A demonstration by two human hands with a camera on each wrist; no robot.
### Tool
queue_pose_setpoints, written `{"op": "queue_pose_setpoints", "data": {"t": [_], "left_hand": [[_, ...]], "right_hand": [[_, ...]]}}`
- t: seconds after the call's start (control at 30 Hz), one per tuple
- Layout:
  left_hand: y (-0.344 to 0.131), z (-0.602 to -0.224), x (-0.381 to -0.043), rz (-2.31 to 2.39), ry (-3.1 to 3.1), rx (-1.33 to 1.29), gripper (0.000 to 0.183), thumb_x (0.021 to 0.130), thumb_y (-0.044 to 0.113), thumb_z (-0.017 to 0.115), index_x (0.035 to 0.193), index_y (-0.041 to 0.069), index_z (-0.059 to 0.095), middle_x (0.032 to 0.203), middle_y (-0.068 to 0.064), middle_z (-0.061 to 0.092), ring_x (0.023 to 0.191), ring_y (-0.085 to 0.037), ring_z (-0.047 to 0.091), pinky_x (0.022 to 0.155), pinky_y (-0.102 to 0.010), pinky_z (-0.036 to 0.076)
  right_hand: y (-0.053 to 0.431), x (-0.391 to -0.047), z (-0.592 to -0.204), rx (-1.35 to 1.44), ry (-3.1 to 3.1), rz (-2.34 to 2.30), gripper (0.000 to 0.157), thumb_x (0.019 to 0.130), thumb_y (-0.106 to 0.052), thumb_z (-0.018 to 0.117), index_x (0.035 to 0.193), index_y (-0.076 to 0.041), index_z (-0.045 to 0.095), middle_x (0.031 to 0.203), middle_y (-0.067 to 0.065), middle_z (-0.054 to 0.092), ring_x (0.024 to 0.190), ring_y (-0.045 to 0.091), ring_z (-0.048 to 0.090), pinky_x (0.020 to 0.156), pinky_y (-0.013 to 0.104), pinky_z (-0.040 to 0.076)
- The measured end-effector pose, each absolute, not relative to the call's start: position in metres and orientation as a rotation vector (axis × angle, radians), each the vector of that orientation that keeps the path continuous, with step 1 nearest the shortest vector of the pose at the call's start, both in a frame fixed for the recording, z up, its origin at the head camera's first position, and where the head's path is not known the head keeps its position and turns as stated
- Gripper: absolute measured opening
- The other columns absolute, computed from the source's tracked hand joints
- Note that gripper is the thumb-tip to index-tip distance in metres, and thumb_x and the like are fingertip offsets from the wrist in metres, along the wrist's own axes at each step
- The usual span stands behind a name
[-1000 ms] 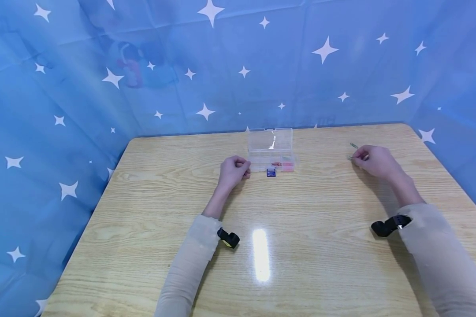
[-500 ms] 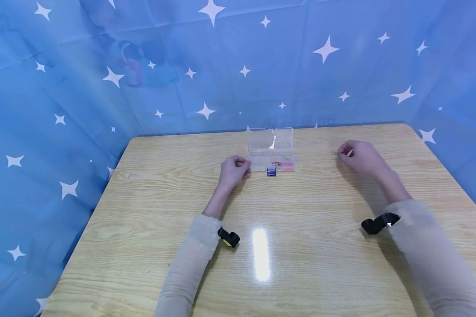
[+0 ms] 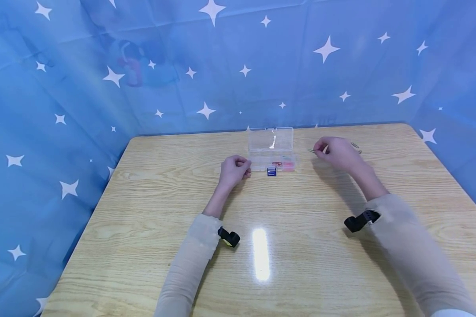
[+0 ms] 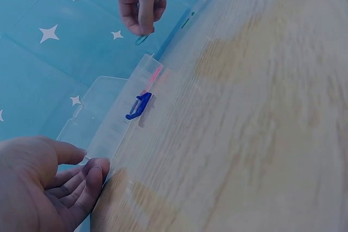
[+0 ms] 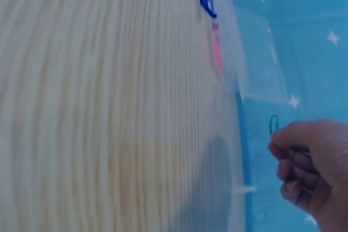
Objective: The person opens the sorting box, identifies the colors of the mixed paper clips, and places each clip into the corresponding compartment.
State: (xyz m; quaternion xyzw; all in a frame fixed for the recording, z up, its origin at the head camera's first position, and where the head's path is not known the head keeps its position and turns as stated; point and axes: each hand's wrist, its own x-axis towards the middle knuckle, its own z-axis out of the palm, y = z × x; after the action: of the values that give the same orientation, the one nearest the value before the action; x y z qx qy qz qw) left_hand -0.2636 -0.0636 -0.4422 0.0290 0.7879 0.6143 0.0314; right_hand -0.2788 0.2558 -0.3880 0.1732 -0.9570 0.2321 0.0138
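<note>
A clear plastic box stands near the back of the table, its lid raised behind it. A blue latch hangs on its front. Red paper clips and something pink show in its right-hand compartments. With thumb and fingers, my left hand grips the box's left end. My right hand pinches a green paper clip between thumb and forefinger, raised above the table to the right of the box. The other right fingers are curled in.
Two more green paper clips lie on the wooden table behind my right hand, one of them a back clip. A blue curtain with white stars hangs along the table's back and sides.
My right hand has picked up a green paper clip from the right side of the table and carried it left toward the box. My left hand has stayed at the box.
</note>
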Motion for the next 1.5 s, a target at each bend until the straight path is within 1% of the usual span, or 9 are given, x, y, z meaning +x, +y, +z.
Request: {"op": "queue_pose_setpoints", "data": {"t": [0.33,0.63,0.83,1.13,1.5], "left_hand": [[-0.063,-0.441,-0.263,1.886,2.441,0.101,0.016,0.090,0.015,0.059,0.094,0.000,0.060,0.074,-0.013,0.064,0.064,-0.023,0.065,0.057,-0.027,0.056],[-0.062,-0.441,-0.262,1.889,2.436,0.104,0.015,0.090,0.015,0.059,0.093,0.000,0.060,0.074,-0.012,0.063,0.064,-0.022,0.065,0.058,-0.027,0.056],[-0.062,-0.439,-0.262,1.895,2.430,0.108,0.015,0.090,0.015,0.059,0.094,0.000,0.060,0.075,-0.013,0.063,0.064,-0.023,0.065,0.059,-0.027,0.056],[-0.062,-0.440,-0.261,1.880,2.432,0.101,0.016,0.090,0.016,0.059,0.094,0.000,0.060,0.075,-0.013,0.063,0.064,-0.022,0.065,0.059,-0.027,0.056],[-0.064,-0.441,-0.262,1.891,2.433,0.084,0.016,0.090,0.016,0.059,0.094,0.000,0.060,0.075,-0.012,0.063,0.064,-0.022,0.065,0.059,-0.027,0.056]], "right_hand": [[0.219,-0.289,-0.390,0.651,-2.927,0.747,0.008,0.086,-0.011,0.059,0.090,-0.006,0.063,0.083,0.006,0.063,0.072,0.018,0.057,0.061,0.033,0.047],[0.205,-0.294,-0.397,0.675,-2.948,0.810,0.006,0.085,-0.010,0.059,0.088,-0.007,0.063,0.081,0.004,0.063,0.072,0.017,0.057,0.063,0.032,0.048],[0.203,-0.294,-0.399,0.685,-2.943,0.802,0.006,0.086,-0.013,0.060,0.088,-0.008,0.063,0.081,0.003,0.062,0.072,0.017,0.057,0.062,0.032,0.048],[0.205,-0.293,-0.400,0.679,-2.971,0.803,0.009,0.086,-0.013,0.060,0.092,-0.007,0.064,0.085,0.004,0.062,0.075,0.017,0.057,0.064,0.032,0.048],[0.232,-0.290,-0.399,0.633,-2.995,0.763,0.015,0.087,-0.015,0.060,0.098,-0.006,0.064,0.089,0.006,0.063,0.079,0.020,0.057,0.067,0.036,0.048]]}}
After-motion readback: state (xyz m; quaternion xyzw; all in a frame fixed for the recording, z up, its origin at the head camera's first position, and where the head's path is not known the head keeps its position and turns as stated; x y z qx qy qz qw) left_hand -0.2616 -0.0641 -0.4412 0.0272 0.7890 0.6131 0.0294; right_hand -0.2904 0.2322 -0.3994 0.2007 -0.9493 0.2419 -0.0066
